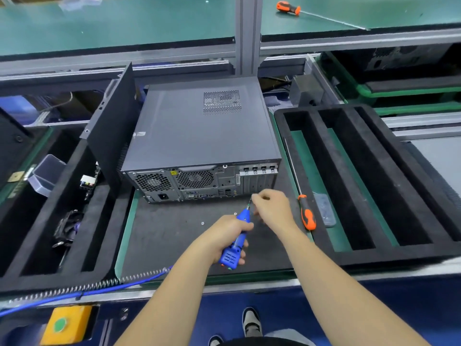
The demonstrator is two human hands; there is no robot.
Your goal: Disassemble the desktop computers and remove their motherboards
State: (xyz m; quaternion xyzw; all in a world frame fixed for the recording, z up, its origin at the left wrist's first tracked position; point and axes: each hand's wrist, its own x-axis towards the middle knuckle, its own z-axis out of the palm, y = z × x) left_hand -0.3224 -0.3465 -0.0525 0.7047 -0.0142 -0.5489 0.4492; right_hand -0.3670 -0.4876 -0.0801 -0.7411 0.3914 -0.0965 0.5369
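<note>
Your fingers [259, 198] on the right hand [272, 206] are curled together in a pinch at the tip of the blue electric screwdriver [237, 243], right where its bit points up and away from you; whatever sits between them is too small to make out. Your left hand [227, 236] wraps around the screwdriver's body, gripping it with the cord end nearest you, and a blue cable with a coiled wire [104, 285] trails off to the left along the counter's [274, 285] near edge.

The desktop computer [199, 141] lies on its side on the dark mat [164, 236] just beyond your hands, with its rear panel of fans and ports facing you and its cover on. A loose dark side panel [109, 128] leans upright against its left side. Two small screws [202, 223] lie on the mat near the screwdriver tip.

To the right, an orange-handled screwdriver [308, 216] lies along the left edge of a black foam tray [374, 186] with long slots. On the left, another foam tray [50, 221] holds removed parts. A second orange screwdriver [289, 7] lies on the far green surface.
</note>
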